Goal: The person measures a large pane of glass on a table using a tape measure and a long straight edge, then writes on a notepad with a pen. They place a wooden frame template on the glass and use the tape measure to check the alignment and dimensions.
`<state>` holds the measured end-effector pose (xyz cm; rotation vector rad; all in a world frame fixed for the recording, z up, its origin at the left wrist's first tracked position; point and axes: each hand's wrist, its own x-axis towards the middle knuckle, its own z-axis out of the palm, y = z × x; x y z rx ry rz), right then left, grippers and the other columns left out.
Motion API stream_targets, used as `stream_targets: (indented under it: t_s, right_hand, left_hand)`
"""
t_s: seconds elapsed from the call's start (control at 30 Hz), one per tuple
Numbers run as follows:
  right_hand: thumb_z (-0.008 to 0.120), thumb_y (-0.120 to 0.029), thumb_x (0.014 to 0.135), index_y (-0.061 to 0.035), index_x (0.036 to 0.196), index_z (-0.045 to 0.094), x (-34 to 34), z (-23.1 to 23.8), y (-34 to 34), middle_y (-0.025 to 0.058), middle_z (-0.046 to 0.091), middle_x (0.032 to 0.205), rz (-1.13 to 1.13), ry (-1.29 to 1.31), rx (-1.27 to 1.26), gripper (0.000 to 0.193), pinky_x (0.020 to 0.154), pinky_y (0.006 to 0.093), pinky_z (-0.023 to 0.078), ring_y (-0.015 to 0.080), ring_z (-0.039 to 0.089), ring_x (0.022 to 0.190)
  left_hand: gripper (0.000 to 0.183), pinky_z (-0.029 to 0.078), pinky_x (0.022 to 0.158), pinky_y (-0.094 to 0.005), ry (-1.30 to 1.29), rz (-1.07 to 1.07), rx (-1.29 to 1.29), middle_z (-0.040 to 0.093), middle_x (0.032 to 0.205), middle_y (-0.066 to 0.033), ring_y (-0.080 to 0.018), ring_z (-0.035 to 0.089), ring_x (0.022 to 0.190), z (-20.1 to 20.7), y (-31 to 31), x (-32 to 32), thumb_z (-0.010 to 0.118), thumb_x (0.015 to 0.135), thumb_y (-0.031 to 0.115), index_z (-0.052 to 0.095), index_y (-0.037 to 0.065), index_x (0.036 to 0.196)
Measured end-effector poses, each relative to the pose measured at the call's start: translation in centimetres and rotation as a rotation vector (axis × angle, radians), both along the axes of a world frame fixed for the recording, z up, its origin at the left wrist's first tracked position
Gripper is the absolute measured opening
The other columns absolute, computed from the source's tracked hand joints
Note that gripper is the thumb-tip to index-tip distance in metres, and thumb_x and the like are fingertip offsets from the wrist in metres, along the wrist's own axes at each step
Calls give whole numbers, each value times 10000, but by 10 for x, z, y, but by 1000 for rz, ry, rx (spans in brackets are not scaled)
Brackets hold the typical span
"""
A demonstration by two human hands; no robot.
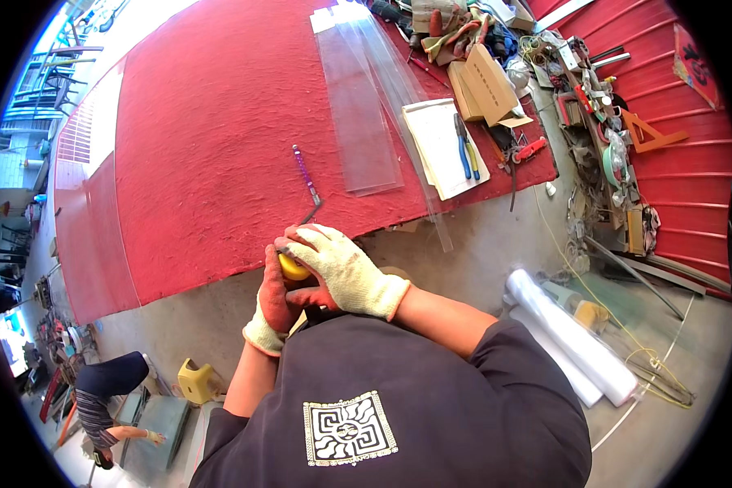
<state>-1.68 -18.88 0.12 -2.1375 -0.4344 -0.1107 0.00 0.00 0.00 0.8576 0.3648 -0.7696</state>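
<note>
Both my hands wear pale knitted gloves with red coated palms and meet at the table's near edge. My left hand (275, 307) is closed around a small yellow rounded object (293, 268) from the left side. My right hand (343, 272) curls over the same object from above and the right, hiding much of it; its exact kind is not clear. Just beyond my fingers, a slim tool with a purple patterned handle (303, 168) and a dark bent end lies on the red cloth-covered table (220, 114).
Clear glass strips (358, 122) lie right of centre, one overhanging the edge. Farther right are a paper pad (431, 142), blue-handled pliers (464, 150) and a cardboard box (490, 85). Wrapped plastic rolls (573, 342) lie on the floor. Lower left, a person (106, 398) bends near a yellow stool (197, 381).
</note>
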Motion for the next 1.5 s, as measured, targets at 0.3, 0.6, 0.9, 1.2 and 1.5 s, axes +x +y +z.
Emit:
stream_targets:
  t_s: [0.3,0.6,0.9,1.2,1.5]
  right_hand:
    - [938,-344,923,-104,1558,665,-5,15,-14,175,690,1498,-99,35,65,731,1275,532,467,424,612,1460]
    - [731,-237,1174,5,1627,551,-19,6,-38,118,694,1451,-107,593,958,544,1172,335,542,147,646,1362]
    - [915,-451,998,-19,1717,487,-22,20,-50,267,564,1664,-132,64,354,942,1342,469,401,399,501,1614]
    - [946,-405,916,-59,1650,570,-18,30,-54,231,691,1468,168,103,48,895,1138,505,578,444,703,1328]
    - [940,-504,897,-28,1660,553,-26,21,-56,273,734,1365,137,282,100,979,1089,499,601,456,745,1253]
  left_hand:
    - [767,607,1112,-398,52,-111,-15,742,1456,-86,-235,759,1280,0,8,-9,414,1194,734,633,101,1567]
    - [513,535,1245,-495,37,-150,-188,661,1578,-114,-269,692,1417,5,-20,-9,539,1248,421,532,89,1639]
    - [524,587,1065,-366,-103,-296,256,758,1312,-66,-192,733,1215,13,-9,-5,622,1212,461,634,28,1508]
    - [480,573,1134,-396,-345,-376,401,748,1412,-103,-177,699,1296,22,-9,-12,612,1234,352,632,-18,1539]
    - [296,577,1021,-329,-379,-371,494,752,1219,-62,-126,698,1112,22,-2,-22,685,1200,271,663,3,1324]
